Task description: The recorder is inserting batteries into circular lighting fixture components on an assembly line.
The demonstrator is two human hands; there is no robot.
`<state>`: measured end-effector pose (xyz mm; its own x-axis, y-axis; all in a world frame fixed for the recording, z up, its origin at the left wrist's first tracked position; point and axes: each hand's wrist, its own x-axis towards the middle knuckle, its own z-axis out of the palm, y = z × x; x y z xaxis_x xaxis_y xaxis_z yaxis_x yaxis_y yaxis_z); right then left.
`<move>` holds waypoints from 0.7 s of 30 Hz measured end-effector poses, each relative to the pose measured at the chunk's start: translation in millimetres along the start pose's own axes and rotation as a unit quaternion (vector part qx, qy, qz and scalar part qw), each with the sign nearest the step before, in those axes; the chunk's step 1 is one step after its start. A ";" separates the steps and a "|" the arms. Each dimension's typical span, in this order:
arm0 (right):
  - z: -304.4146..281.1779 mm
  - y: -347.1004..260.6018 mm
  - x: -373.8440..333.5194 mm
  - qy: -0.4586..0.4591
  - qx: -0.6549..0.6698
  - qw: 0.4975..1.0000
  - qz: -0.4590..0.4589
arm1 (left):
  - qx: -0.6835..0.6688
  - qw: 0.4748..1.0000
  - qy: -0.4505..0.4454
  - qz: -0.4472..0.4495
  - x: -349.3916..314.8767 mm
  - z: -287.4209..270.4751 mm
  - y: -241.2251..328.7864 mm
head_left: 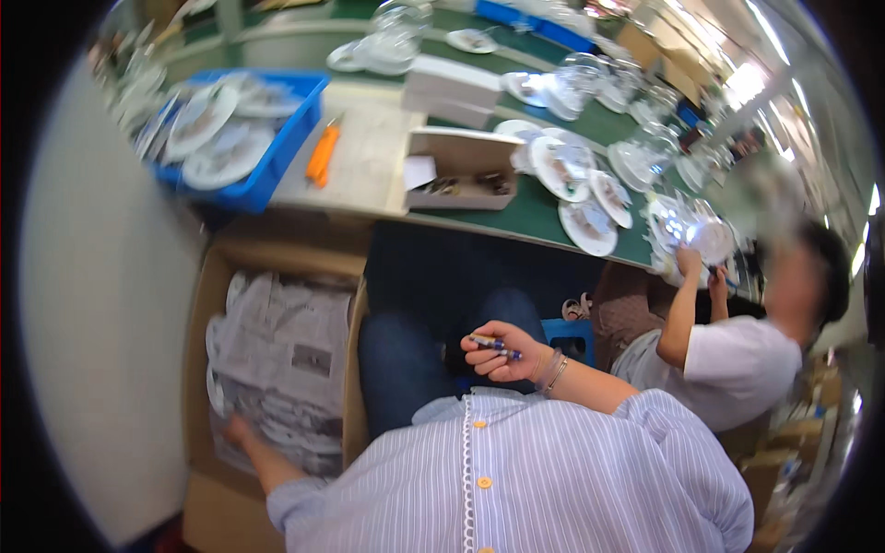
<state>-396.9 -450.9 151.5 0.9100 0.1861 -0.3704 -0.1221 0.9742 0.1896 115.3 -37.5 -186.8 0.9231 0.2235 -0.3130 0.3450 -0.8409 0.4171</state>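
Observation:
My right hand [502, 351] is held in front of my body, its fingers closed round slim blue-and-gold batteries [487, 341]. My left hand [238, 430] reaches into an open cardboard box [356, 369] on my left. It touches the near left side of the contents, and its fingertips are hidden there. Inside, printed newspaper sheets [295, 323] lie over clear-wrapped pieces, with white rounded edges [216, 355] showing along the left.
Ahead stands a green-topped table [544, 226] with white discs [587, 228], a blue bin [290, 138] of discs, an orange utility knife [322, 157] and a small open carton [461, 194]. A co-worker [710, 364] sits at the right, hands on a lit disc. A white wall [101, 276] borders the left.

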 end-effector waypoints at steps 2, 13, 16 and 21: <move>-0.2 1.4 1.3 0.037 -0.015 0.999 -0.006 | 0.061 0.990 0.043 0.119 16.4 32.3 -21.3; -10.6 6.2 1.7 0.134 -0.057 0.989 -0.029 | -0.148 0.972 0.159 0.085 -107.5 -19.5 44.1; -13.6 5.3 0.6 0.140 -0.059 0.988 -0.037 | -0.164 0.962 0.158 0.147 -111.8 -33.2 60.2; -16.0 6.3 2.0 0.153 -0.058 0.986 -0.035 | -0.108 0.976 0.110 0.152 -118.8 -66.5 85.2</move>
<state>-402.2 -442.3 137.4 0.7583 0.1300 -0.6388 -0.1235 0.9908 0.0551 46.4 -102.9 -57.4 0.9944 0.0997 0.0338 0.0552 -0.7665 0.6399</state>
